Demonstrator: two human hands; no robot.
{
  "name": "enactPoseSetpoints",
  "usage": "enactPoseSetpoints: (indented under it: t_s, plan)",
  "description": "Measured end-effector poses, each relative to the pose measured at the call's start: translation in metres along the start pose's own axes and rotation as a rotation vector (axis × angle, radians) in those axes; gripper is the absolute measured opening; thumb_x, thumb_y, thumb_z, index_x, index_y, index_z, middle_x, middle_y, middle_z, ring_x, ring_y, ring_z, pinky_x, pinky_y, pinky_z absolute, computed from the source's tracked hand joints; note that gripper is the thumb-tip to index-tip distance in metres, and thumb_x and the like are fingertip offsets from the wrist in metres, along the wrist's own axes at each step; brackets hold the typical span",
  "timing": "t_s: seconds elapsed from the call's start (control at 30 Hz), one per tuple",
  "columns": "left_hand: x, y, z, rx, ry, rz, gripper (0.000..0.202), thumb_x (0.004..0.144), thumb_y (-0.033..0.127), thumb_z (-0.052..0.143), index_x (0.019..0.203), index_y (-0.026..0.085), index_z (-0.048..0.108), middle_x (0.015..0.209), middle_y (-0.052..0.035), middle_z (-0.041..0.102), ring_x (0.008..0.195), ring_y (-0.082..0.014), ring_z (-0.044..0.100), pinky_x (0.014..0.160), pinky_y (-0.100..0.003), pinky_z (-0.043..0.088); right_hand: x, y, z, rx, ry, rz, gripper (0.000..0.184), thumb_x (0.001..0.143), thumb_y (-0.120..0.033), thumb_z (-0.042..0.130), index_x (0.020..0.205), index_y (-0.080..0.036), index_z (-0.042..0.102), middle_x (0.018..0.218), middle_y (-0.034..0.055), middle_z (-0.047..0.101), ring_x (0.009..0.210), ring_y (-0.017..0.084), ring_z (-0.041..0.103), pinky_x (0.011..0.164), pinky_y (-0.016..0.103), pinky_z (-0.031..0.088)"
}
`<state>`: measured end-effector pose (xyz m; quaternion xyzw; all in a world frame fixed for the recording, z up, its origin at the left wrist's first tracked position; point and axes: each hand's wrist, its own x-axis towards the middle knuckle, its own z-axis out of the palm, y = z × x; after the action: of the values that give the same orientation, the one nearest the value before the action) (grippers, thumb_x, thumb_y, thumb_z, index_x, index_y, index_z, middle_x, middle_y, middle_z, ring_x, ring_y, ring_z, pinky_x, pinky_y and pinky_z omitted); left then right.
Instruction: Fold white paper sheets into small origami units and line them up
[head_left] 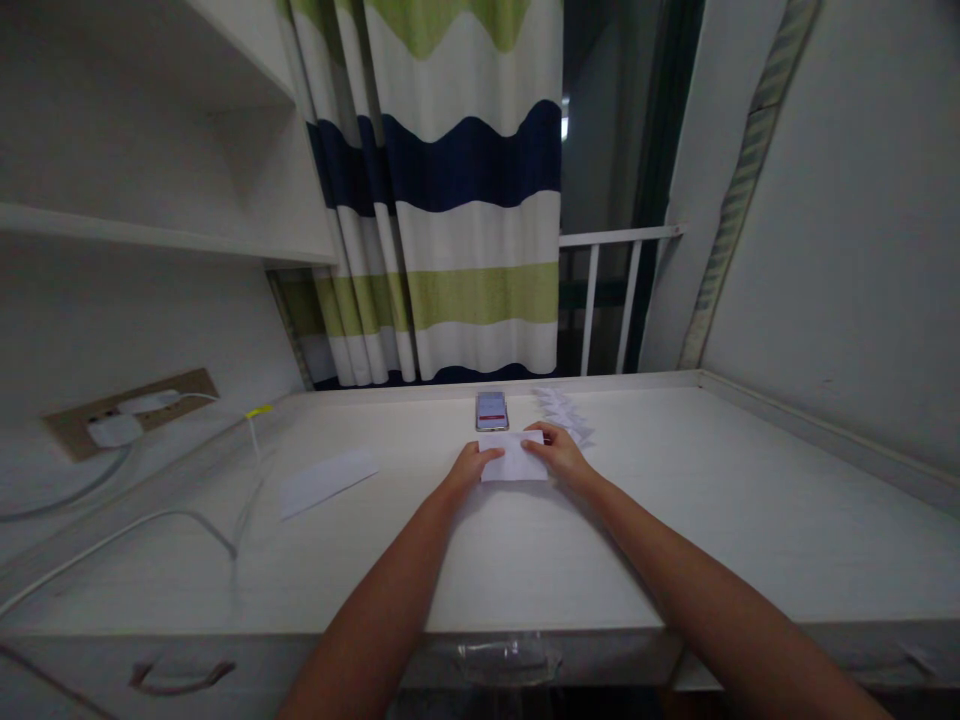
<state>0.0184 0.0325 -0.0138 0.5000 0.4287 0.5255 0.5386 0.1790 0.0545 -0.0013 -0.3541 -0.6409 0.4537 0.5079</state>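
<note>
Between my two hands is a small white sheet of paper (513,462), held up just over the white desk. My left hand (469,466) pinches its left edge, thumb lying on the near face. At the right edge my right hand (556,450) grips it the same way, with the fingers behind the paper partly hidden. Just beyond the sheet lies a phone (492,411) with its screen lit. Several folded white paper pieces (562,415) lie in a row behind my right hand. Off to the left rests a stack or sheet of white paper (328,482).
The white desk (712,510) has a raised rim at the back and right. White cables (187,515) run over its left side from plugs in a wall socket (135,410). A shelf (165,235) overhangs the left. A striped curtain (480,230) hangs behind.
</note>
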Motion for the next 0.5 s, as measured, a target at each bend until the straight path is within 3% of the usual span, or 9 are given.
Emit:
enactPoseSetpoints:
  t_s: [0.13,0.3,0.5]
  plan:
    - [-0.002,0.004,-0.001,0.09,0.034,0.041,0.03,0.056,0.024,0.062,0.082,0.01,0.064,0.072,-0.0077,0.066,0.062,-0.0173,0.059,0.059,-0.027,0.043,-0.002,0.001,0.001,-0.016,-0.075,0.003,0.021,0.055,-0.027,0.063,0.068,-0.014,0.054,0.057,-0.0029,0.05,0.05,0.009,0.046,0.048,0.021,0.036]
    - [-0.003,0.011,-0.001,0.302,0.178,0.211,0.012,0.054,0.019,0.061,0.063,0.013,0.065,0.071,-0.0056,0.065,0.07,-0.0175,0.058,0.066,-0.027,0.041,-0.005,0.0,0.004,-0.07,-0.178,-0.025,0.02,0.056,-0.028,0.063,0.069,-0.014,0.055,0.058,-0.0022,0.052,0.051,0.009,0.046,0.047,0.02,0.035]
    - [-0.003,0.013,0.001,0.314,0.187,0.216,0.008,0.054,0.018,0.061,0.059,0.013,0.063,0.065,-0.0047,0.064,0.065,-0.017,0.057,0.064,-0.027,0.041,-0.007,-0.004,0.005,-0.083,-0.186,-0.019,0.019,0.057,-0.028,0.063,0.066,-0.014,0.054,0.056,-0.0027,0.051,0.049,0.008,0.045,0.046,0.02,0.035]
